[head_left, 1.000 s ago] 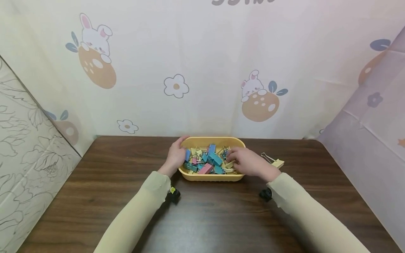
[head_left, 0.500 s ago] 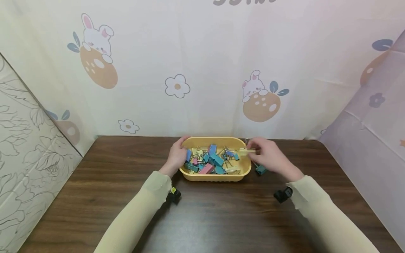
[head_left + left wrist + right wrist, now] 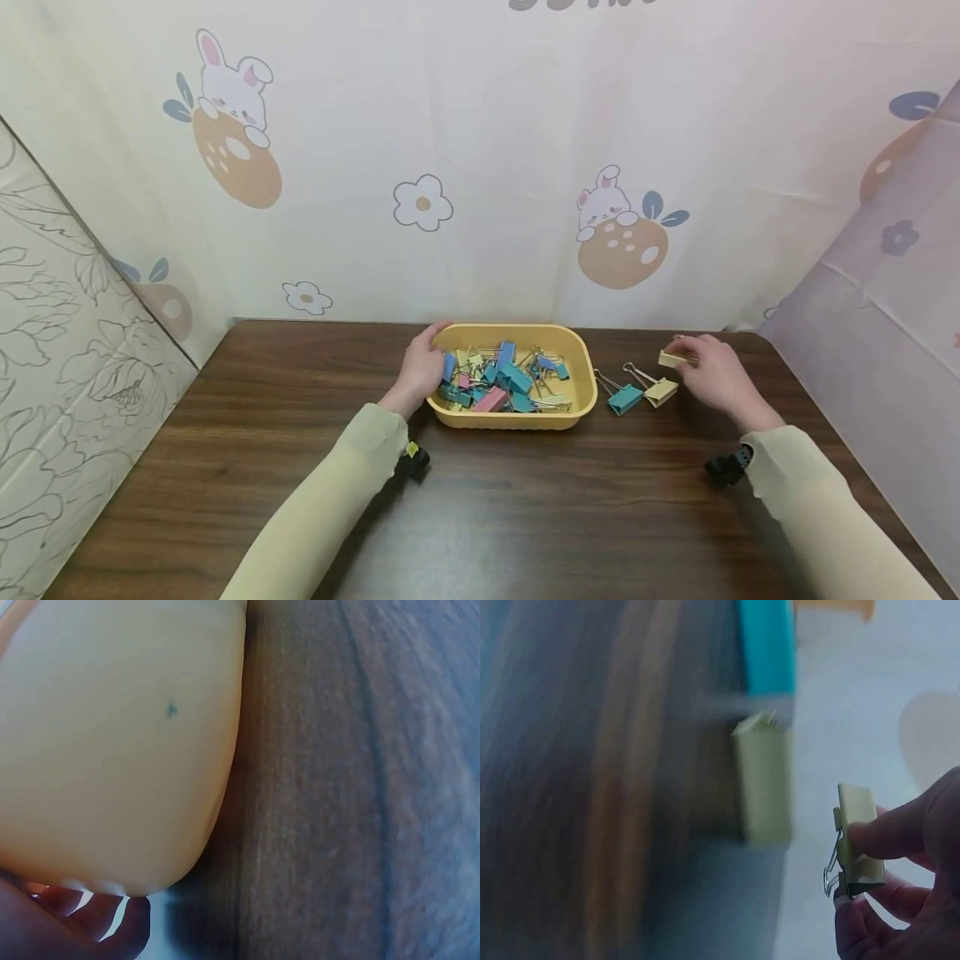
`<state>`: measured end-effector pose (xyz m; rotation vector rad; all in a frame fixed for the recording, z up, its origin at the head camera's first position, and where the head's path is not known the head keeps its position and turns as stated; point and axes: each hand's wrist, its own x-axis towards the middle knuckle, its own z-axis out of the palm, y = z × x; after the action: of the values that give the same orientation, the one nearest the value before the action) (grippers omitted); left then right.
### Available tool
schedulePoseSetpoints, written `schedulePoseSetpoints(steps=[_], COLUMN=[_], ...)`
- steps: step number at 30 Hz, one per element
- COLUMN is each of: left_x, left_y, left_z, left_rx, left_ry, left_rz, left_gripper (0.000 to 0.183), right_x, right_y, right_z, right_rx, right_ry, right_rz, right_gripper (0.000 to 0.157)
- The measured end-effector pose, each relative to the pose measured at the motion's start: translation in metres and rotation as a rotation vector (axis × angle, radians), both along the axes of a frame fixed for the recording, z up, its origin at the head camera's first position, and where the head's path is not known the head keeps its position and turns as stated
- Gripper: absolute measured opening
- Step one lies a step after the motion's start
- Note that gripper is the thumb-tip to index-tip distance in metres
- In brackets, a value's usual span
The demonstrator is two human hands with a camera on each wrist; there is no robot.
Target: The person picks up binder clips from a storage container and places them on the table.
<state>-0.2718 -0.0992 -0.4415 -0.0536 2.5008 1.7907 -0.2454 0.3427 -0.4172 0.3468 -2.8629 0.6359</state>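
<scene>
A yellow plastic basket (image 3: 551,423) stands by the table's back edge and contains a jumble of blue, teal, pink and pale yellow binder clips (image 3: 501,379). My left hand (image 3: 418,371) grips the basket's left end; in the left wrist view its fingers (image 3: 127,930) bend against the wall. To the right of the basket, my right hand (image 3: 718,375) pinches a pale yellow binder clip (image 3: 861,832) between thumb and fingers, above the table. Between basket and right hand, a teal binder clip (image 3: 625,400) and another pale yellow binder clip (image 3: 661,392) lie side by side.
The dark wood table (image 3: 495,508) meets a patterned curtain (image 3: 495,250) right behind the basket. A wall panel with line-drawn flowers (image 3: 67,400) borders the left side, and a pale curtain closes off the right.
My right hand has come out of the basket with a pale yellow binder clip and moved right, past the two clips on the table. The left hand stays at the basket.
</scene>
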Motion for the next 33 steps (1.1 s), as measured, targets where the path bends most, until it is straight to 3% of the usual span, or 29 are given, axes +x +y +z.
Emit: schedulePoseSetpoints(steps=[10,18,26,33], left_x=[-0.001,0.000,-0.001,0.000], left_y=[0.002,0.002,0.002,0.001], left_z=[0.000,0.002,0.002,0.002], left_rx=[0.002,0.003,0.000,-0.004], left_ry=[-0.015,-0.006,-0.015,-0.013], left_rz=[-0.007,-0.009,-0.009,0.002], left_gripper=[0.051,0.050,0.050,0.050], right_x=[-0.004,-0.005,0.001,0.008], right_y=[0.030,0.030,0.005,-0.059], right_z=[-0.019,-0.014,0.006,0.031], right_rx=[0.040,0.048,-0.007,-0.028], right_ry=[-0.128,-0.200,-0.067,0.026], right_rz=[-0.034,-0.043,-0.034,0.102], right_gripper=[0.021,0.023,0.023,0.018])
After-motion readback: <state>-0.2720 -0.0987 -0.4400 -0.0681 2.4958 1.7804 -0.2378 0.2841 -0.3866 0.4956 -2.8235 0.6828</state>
